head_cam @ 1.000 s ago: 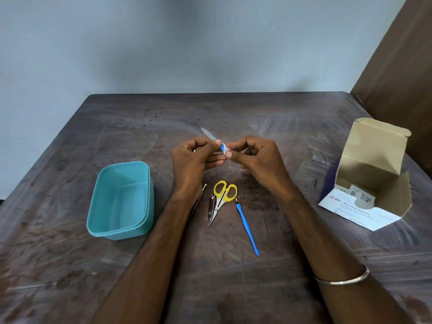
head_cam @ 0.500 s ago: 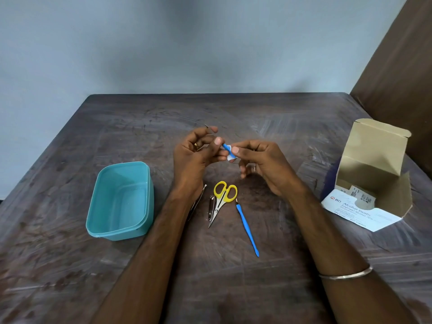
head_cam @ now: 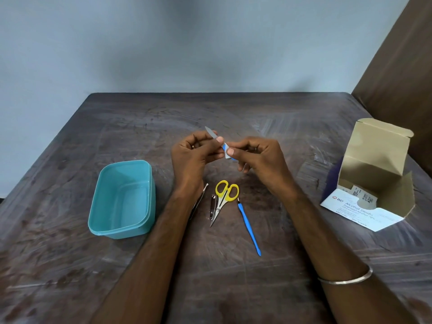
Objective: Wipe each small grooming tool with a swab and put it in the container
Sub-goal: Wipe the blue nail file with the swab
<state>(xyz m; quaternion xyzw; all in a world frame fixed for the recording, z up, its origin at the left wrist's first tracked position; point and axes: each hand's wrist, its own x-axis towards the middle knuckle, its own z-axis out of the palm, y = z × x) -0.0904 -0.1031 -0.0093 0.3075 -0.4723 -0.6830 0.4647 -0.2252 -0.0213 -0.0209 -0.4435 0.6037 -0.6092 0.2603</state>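
Head view is showing both forearms reaching up from six o'clock, a thin bangle (head_cam: 345,279) riding on the right wrist. Nearest along the table (head_cam: 233,288), a slim blue-handled tool (head_cam: 249,228) is lying at about five o'clock from the yellow-handled scissors (head_cam: 225,198), which are lying just beside a metal nail clipper (head_cam: 214,206); another metal piece (head_cam: 198,202) is peeking from under the left wrist, too hidden to name. At nine o'clock from these the teal container (head_cam: 121,198) is standing with nothing visible inside, so no tool appears to be put away yet. At three o'clock the open box of alcohol swabs (head_cam: 374,181) is lying on its side. Farther up, at the centre, the left hand (head_cam: 191,157) is pinching a small nail file (head_cam: 214,136), its grey tip pointing toward eleven o'clock. The right hand (head_cam: 259,157) is pinching the white swab (head_cam: 227,153) round the file's blue handle. Compared with half a second ago, the grey tip is showing clear of the left fingers again, as it was a second ago, and the swab is sitting low on the handle, so the rubbing is running back and forth. This first tool is probably mid-wipe, with all the others still waiting.
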